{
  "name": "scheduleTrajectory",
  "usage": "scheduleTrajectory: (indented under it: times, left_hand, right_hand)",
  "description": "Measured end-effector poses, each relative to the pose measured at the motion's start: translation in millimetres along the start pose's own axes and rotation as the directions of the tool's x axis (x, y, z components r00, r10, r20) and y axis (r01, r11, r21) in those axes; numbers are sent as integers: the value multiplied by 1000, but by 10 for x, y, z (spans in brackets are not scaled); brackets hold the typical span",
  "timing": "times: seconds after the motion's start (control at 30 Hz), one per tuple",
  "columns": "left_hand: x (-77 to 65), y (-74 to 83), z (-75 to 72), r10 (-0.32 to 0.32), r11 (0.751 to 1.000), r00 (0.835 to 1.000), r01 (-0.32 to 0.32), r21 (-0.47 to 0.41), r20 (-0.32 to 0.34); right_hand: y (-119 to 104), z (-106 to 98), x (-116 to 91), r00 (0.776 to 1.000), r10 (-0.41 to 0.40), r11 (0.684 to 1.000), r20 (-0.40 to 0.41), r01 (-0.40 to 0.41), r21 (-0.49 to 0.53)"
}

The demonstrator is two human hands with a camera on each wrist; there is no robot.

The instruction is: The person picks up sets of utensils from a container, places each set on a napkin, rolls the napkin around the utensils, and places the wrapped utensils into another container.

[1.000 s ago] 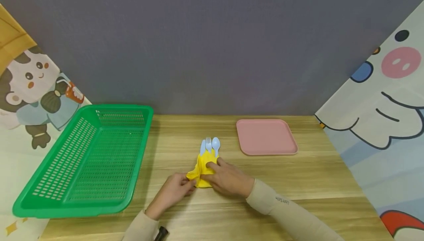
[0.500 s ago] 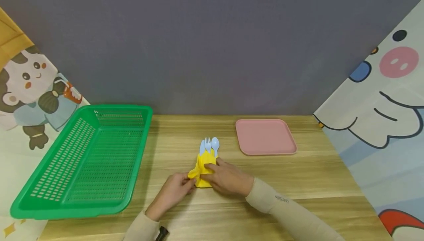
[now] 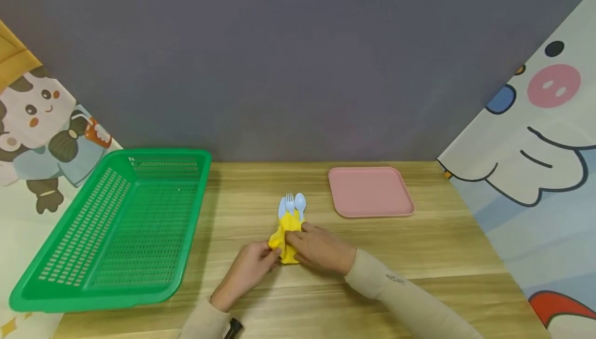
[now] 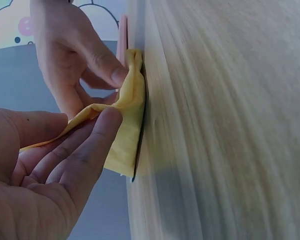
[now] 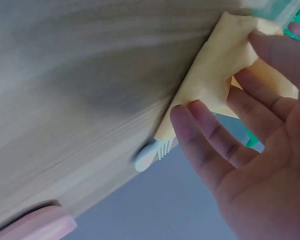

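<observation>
Yellow cloth (image 3: 288, 222) on table (image 3: 372, 292), near middle. Knife (image 3: 281, 208), fork (image 3: 290, 204), spoon (image 3: 300, 202) poke out toward 12 o'clock, lower parts hidden in cloth. Left hand (image 3: 250, 265), 8 o'clock, pinches cloth edge between thumb and fingers. Right hand (image 3: 322, 247), 4 o'clock, fingers loosely spread, tips touching cloth; thumb unclear from head view. Pink tray (image 3: 371, 192), 2 o'clock. Green basket (image 3: 144, 233), 9 o'clock. Black object (image 3: 234, 328) by left sleeve (image 3: 205, 321), cut off below.

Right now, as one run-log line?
left hand: pinches cloth | right hand: touches cloth | knife, fork, spoon: tops protrude from cloth | basket: left | tray: right
</observation>
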State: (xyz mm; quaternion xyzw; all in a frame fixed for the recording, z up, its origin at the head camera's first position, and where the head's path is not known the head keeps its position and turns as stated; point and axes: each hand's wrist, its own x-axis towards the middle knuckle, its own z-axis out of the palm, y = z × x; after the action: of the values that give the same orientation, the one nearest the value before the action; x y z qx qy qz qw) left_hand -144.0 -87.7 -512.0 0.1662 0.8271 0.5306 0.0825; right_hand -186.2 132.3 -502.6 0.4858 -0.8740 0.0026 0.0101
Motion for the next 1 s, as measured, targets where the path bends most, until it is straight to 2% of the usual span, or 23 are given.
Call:
scheduleTrajectory:
  times: [0.3,0.53,0.67,0.83,1.0]
  left_hand:
    - [-12,-45,7,-11,1000,1000,11,18,14]
    - [-27,-52,8,-33,999,999,34,-19,21]
    - [-25,-39,-1,-44,999,999,45,-29,30]
    - [-16,-36,-12,-43,998,998,44,-33,40]
    - [-16,-38,-18,-44,999,998,45,-27,46]
  right_hand:
    - [42,47,49,999,31,995,-26,-28,92]
    - [36,99,82,995,37,999,-91,-38,-8]
    - [29,110,63,993,14,1000,-117,-13,5]
    - [29,111,16,988,-16,997,-155,27,71]
    - [41,121,-49,985,-86,992,-147,98,81]
